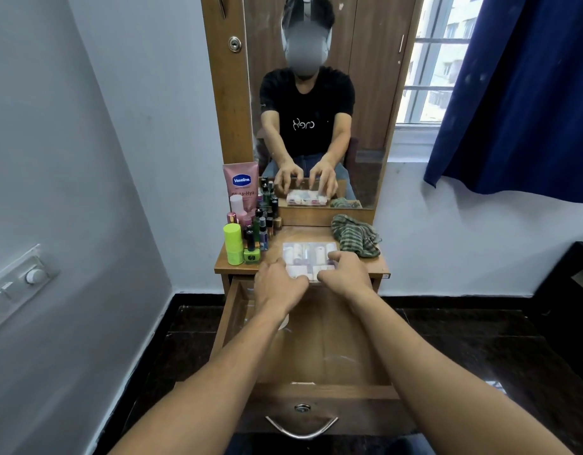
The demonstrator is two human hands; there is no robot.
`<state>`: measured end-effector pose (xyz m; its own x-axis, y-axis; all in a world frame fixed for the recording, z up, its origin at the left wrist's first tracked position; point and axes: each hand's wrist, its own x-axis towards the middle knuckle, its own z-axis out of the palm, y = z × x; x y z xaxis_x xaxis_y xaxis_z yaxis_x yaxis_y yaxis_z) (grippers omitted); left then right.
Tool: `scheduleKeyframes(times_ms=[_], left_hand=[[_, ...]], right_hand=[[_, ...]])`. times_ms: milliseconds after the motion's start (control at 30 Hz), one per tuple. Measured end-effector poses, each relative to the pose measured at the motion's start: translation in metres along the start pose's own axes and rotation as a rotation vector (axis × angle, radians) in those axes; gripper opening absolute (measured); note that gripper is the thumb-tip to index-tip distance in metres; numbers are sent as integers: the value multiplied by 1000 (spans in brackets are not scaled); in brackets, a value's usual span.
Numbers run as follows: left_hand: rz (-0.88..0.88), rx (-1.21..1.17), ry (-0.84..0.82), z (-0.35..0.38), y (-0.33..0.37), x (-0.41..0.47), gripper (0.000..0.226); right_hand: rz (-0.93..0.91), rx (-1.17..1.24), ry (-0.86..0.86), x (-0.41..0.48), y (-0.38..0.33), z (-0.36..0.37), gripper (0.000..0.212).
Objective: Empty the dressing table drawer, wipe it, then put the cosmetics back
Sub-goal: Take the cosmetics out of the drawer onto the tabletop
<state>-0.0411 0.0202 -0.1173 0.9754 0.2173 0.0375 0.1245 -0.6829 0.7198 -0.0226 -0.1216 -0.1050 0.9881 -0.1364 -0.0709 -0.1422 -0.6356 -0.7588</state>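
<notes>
- Nearest us, the drawer (323,343) is pulled right out, curved metal handle (301,425) on its near front, and its wooden floor is bare between the left and right walls.
- Over its far end, the left hand (278,287) and right hand (347,274) both grip the clear cosmetics box (308,254), fingers curled round its near edge and the right thumb on top.
- The box sits mid-width at the near edge of the tabletop (380,269).
- Left of it, past a narrow gap, a crowd of small bottles (262,224) fills that side.
- A striped cloth (356,239) is bunched just beside its far right corner.
- Farthest back, a pink Vaseline tube (242,185) stands against the mirror (365,93).
</notes>
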Motion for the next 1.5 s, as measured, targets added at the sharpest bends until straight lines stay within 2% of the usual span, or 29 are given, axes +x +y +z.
scheduleKeyframes(times_ms=[133, 367, 667, 1233, 1500], left_hand=[[12, -10, 42, 7, 1, 9, 59], [62, 67, 173, 16, -2, 14, 30], [-13, 157, 225, 22, 10, 29, 20], [-57, 306, 253, 35, 18, 66, 21], [-63, 374, 246, 35, 20, 71, 20]], right_hand=[[-55, -67, -43, 9, 6, 0, 66], [-214, -290, 58, 20, 15, 4, 57], [-248, -421, 188, 38, 15, 11, 43], [-148, -663, 154, 73, 6, 23, 48], [-96, -617, 173, 77, 0, 26, 47]])
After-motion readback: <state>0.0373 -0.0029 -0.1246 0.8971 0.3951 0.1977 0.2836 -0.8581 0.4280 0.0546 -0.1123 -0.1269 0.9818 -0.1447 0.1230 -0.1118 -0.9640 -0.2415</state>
